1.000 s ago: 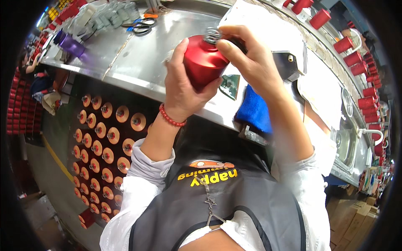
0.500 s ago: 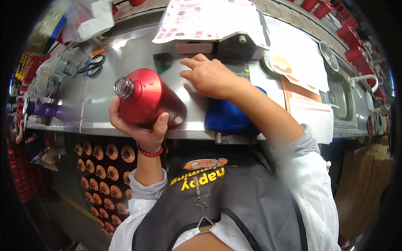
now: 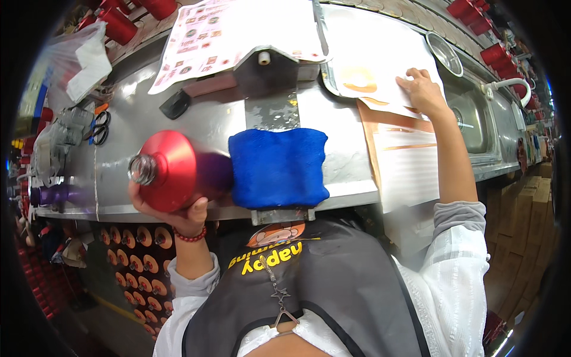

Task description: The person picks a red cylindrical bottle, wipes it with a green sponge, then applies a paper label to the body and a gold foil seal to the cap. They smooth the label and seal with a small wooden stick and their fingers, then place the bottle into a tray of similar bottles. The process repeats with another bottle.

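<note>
My left hand (image 3: pixel 169 217) grips a glossy red bottle (image 3: pixel 173 169) from below and the near side. The bottle tilts with its clear glass neck (image 3: pixel 143 169) toward the left; its base end reaches near a blue cushioned pad (image 3: pixel 279 169). Over at the right, my right hand (image 3: pixel 423 95) is at a white sheet (image 3: pixel 383 44) with orange printed shapes. Its fingers are partly spread and bent, with nothing visible in them; whether the fingertips touch the sheet I cannot tell.
Behind the pad stands a dark block (image 3: pixel 266 74) with a patterned sheet (image 3: pixel 232 30) over it. A small black piece (image 3: pixel 175 105) and scissors (image 3: pixel 100 128) lie leftward. Further right are printed papers (image 3: pixel 410 169), a metal bowl (image 3: pixel 444 53) and a sink (image 3: pixel 476 122).
My right hand has moved from above the bench beside the bottle rightward to the white sheet, uncovering the blue pad. My left hand keeps its hold on the bottle. The view has shifted right.
</note>
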A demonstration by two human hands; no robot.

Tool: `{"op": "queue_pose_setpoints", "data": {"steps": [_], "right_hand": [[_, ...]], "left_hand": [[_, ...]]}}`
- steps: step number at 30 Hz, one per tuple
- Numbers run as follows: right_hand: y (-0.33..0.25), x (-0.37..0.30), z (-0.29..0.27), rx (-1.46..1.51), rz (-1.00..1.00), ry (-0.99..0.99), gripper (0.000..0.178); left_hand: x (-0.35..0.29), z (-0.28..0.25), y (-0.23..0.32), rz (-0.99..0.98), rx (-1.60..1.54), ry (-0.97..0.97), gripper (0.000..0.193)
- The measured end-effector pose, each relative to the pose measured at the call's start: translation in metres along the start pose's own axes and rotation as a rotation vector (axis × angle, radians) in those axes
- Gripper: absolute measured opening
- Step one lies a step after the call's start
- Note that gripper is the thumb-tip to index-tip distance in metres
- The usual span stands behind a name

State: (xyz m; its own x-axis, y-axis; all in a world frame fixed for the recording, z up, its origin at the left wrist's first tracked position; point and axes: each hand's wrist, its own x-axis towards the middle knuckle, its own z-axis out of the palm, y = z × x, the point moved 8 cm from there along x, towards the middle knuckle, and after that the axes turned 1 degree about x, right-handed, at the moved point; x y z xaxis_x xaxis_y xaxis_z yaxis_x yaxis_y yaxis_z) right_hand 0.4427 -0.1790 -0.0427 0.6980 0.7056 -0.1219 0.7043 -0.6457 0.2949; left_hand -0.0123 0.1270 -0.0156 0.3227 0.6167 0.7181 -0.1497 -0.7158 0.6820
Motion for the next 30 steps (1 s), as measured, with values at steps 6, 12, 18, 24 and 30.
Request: {"op": "queue_pose_setpoints", "data": {"steps": [6, 12, 18, 24, 30], "right_hand": [[-0.049, 0.003, -0.026, 0.288, -0.240, 0.225, 0.047], [-0.025, 0.008, -0.004, 0.211, -0.107, 0.102, 0.037], [0.069, -0.019, 0.023, 0.034, 0.108, 0.069, 0.030], [0.176, -0.019, 0.048, 0.270, 0.494, 0.483, 0.035], [0.199, -0.004, 0.083, 0.465, 0.512, -0.031, 0.036]], "left_hand": [[-0.002, 0.002, -0.001, 0.008, -0.101, -0.014, 0.109], [-0.007, -0.005, -0.009, 0.024, -0.090, -0.061, 0.099], [-0.002, 0.004, -0.001, 0.039, -0.091, -0.052, 0.099], [-0.005, -0.003, -0.005, 0.050, -0.036, -0.041, 0.100], [-0.005, -0.010, -0.009, 0.053, -0.008, -0.064, 0.102]]}}
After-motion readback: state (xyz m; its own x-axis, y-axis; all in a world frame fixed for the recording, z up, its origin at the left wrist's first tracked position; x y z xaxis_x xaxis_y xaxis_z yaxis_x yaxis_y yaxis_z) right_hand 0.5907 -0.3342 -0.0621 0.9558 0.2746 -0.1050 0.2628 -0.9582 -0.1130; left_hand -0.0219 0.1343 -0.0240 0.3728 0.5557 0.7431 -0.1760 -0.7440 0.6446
